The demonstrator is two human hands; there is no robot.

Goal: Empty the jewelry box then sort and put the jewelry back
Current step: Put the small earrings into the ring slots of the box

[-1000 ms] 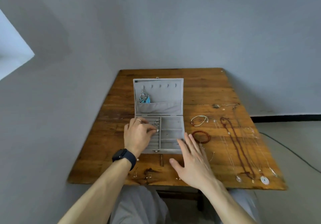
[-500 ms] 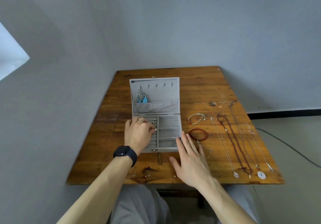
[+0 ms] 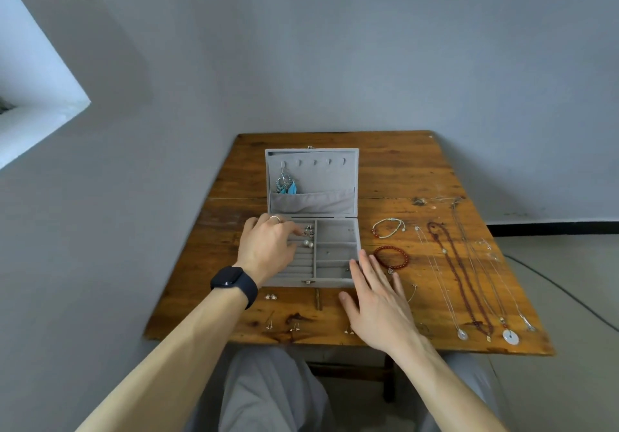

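Note:
A grey velvet jewelry box stands open on the wooden table. Blue feather earrings hang from a hook in its lid. My left hand lies over the box's left ring rolls, fingertips curled at small earrings and pearl studs; whether it pinches one is hidden. My right hand lies flat with straight fingers beside the box's right front corner. A red bead bracelet and a pale cord bracelet lie right of the box.
Several long necklaces with pendants stretch across the table's right side. Small earrings are scattered along the front edge. A grey wall runs behind the table. A cable crosses the floor at right. My knees are under the table.
My left hand's fingertips shifted slightly among the earrings in the ring rolls. My right hand stayed flat beside the box. The view moved a little.

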